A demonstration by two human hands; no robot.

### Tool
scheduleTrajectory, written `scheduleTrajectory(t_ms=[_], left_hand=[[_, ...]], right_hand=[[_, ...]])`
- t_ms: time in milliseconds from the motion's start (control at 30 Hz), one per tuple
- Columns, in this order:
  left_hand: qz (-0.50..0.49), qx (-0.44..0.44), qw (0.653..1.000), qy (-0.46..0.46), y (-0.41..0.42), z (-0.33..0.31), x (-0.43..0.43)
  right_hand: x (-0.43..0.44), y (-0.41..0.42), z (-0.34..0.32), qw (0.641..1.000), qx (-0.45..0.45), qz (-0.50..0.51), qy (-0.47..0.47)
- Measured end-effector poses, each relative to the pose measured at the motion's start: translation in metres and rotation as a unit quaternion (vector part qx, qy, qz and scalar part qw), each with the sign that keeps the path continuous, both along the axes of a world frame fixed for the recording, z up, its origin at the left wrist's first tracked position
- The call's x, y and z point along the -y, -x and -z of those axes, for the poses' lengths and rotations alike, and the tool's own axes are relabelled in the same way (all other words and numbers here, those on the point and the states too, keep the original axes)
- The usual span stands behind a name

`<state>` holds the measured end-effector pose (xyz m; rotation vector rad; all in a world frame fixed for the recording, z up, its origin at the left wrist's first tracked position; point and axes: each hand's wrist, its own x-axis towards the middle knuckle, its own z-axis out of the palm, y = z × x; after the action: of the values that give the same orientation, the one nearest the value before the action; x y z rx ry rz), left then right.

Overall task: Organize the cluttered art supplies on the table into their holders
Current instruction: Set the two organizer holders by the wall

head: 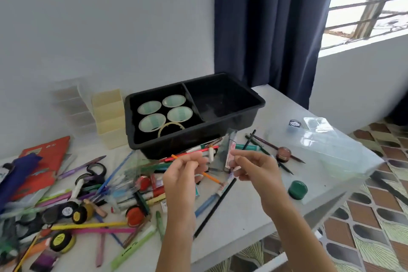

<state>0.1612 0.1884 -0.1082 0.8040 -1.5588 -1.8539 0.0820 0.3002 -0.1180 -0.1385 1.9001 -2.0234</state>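
Fingers (195,162) of the left hand (183,175) curl round an orange pencil (210,178), and the right hand (254,169) pinches a small clear packet (229,150); both items are held above the table (242,210), probably for sorting. From the hands, the black tray (176,143) lies at 12 o'clock, within a short forward reach, with tape rolls (150,107) in its left compartment; loose supplies (92,194) spread toward 9 o'clock.

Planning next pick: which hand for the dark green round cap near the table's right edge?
Right, likely: dark green round cap lies nearer the right hand; left hand grips an orange pencil.
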Motion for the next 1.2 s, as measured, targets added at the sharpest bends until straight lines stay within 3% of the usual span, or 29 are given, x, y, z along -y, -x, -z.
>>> scheduleTrajectory(t_ms=[367, 567, 700, 833, 967, 1067, 1200], left_hand=[[0.169, 0.037, 0.985, 0.022, 0.07, 0.011, -0.06], [0.225, 0.059, 0.972, 0.043, 0.119, 0.027, -0.094], [0.229, 0.068, 0.966, 0.103, 0.166, 0.036, -0.105], [0.222, 0.123, 0.945, 0.208, 0.22, 0.045, -0.11], [0.244, 0.2, 0.912, 0.261, 0.26, 0.06, -0.112], [0.249, 0.237, 0.902, 0.261, 0.271, 0.066, -0.116], [0.22, 0.221, 0.918, 0.246, 0.274, 0.058, -0.119]], right_hand=[[-0.096, 0.022, 0.021, 0.973, 0.004, 0.231, 0.0], [-0.144, 0.055, 0.032, 0.942, -0.043, 0.321, -0.083], [-0.168, 0.092, 0.037, 0.928, -0.093, 0.334, -0.139], [-0.185, 0.132, 0.047, 0.893, -0.154, 0.339, -0.252], [-0.196, 0.163, 0.064, 0.86, -0.126, 0.295, -0.397], [-0.2, 0.175, 0.08, 0.885, -0.094, 0.258, -0.375], [-0.205, 0.185, 0.084, 0.899, -0.102, 0.259, -0.338]])
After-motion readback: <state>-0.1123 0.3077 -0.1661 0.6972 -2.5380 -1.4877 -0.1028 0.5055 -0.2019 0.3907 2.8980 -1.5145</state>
